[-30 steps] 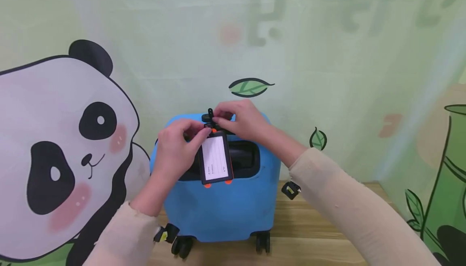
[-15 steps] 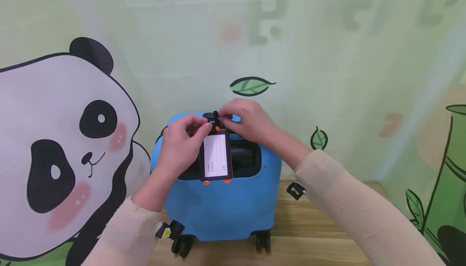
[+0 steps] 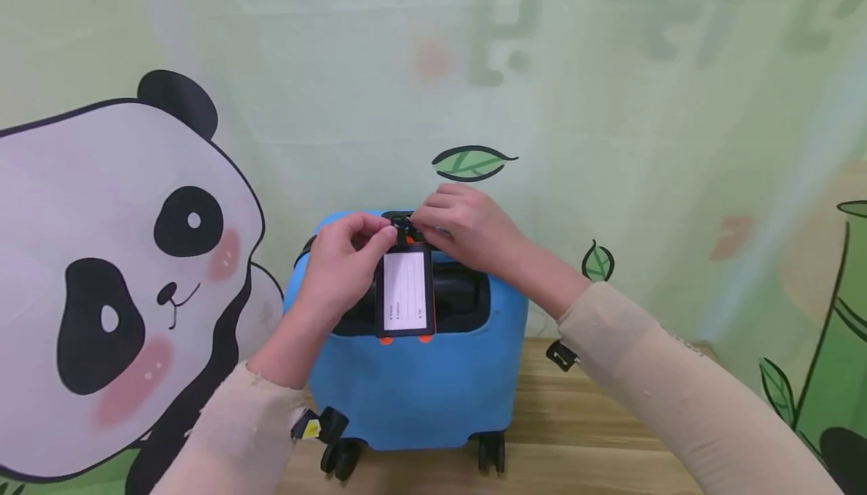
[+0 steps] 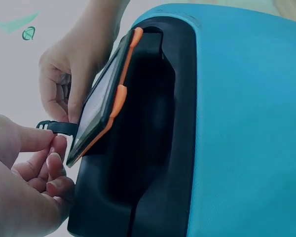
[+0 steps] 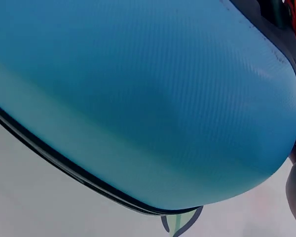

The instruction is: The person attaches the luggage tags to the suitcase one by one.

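A luggage tag (image 3: 406,292) with a black frame, orange edging and a white lined card lies in front of the black handle recess of a blue suitcase (image 3: 420,393). My left hand (image 3: 337,265) pinches the tag's short black strap (image 4: 61,127) between thumb and forefinger, close to its small buckle. From the other side, my right hand (image 3: 474,226) has thumb and fingers together at the strap, just above the tag. The left wrist view shows both hands meeting there; the strap's far end is hidden behind my right fingers. Mostly suitcase shell (image 5: 153,98) fills the right wrist view.
The suitcase stands upright on its black wheels (image 3: 491,451) on a wood-look floor (image 3: 582,420). Close behind it hangs a pale green backdrop (image 3: 325,89) printed with a panda (image 3: 108,201) and leaves. Small black devices (image 3: 564,355) are worn at both wrists.
The strap's black tip, which stood up beside my right fingers, has dropped out of sight among them. My right fingers have closed in on the strap; my left hand keeps its pinch.
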Action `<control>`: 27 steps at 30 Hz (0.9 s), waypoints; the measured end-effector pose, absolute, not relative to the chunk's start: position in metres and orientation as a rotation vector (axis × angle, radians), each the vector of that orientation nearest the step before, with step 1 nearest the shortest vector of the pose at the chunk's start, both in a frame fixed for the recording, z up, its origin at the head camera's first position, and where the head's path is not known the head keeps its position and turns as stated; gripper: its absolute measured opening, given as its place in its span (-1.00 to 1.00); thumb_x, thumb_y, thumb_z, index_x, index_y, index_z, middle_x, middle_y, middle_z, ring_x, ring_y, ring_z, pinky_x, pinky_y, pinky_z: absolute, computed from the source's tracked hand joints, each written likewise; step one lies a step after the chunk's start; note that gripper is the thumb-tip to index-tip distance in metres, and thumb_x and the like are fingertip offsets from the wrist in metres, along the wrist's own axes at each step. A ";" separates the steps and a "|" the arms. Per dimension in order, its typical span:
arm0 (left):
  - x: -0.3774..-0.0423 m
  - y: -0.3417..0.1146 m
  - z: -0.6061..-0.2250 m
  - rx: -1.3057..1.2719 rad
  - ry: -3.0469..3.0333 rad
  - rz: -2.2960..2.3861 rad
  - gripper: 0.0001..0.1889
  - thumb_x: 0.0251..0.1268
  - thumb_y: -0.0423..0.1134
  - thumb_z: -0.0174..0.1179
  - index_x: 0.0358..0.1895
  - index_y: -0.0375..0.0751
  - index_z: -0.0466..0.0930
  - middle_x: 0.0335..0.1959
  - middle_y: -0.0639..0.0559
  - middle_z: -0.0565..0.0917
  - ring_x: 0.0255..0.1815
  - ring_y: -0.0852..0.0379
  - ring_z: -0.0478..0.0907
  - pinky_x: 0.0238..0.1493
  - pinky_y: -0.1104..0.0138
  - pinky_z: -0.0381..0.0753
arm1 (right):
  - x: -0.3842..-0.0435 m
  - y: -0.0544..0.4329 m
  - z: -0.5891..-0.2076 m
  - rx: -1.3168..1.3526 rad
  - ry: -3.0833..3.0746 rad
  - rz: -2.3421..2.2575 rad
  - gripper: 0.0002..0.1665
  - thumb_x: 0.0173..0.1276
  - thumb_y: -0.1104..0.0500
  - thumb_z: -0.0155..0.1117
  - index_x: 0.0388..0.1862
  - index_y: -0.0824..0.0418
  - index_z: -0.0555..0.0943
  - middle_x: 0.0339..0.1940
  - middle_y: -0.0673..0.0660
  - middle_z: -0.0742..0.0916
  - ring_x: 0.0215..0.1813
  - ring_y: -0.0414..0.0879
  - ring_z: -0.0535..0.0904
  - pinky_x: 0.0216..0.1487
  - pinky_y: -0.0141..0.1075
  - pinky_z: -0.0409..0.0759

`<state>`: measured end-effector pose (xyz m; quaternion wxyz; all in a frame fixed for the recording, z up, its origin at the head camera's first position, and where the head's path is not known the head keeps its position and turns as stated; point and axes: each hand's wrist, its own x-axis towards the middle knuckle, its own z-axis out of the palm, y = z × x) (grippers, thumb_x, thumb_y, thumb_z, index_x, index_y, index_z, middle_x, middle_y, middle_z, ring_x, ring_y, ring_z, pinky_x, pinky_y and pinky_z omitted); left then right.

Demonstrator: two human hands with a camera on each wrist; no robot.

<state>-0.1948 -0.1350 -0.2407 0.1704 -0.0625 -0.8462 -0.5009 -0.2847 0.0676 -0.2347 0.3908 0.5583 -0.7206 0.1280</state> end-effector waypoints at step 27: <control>-0.196 -0.139 -0.235 -0.105 -2.496 -1.578 -0.73 0.63 -0.14 0.24 0.09 -0.27 0.72 -0.03 -0.19 0.68 -0.01 -0.10 0.58 0.01 0.20 0.63 | -0.284 0.063 -0.241 1.421 -1.761 0.382 -0.93 0.37 0.38 0.50 -0.21 0.26 0.79 -0.28 0.13 0.84 -0.21 0.00 0.70 -0.07 -0.19 0.70</control>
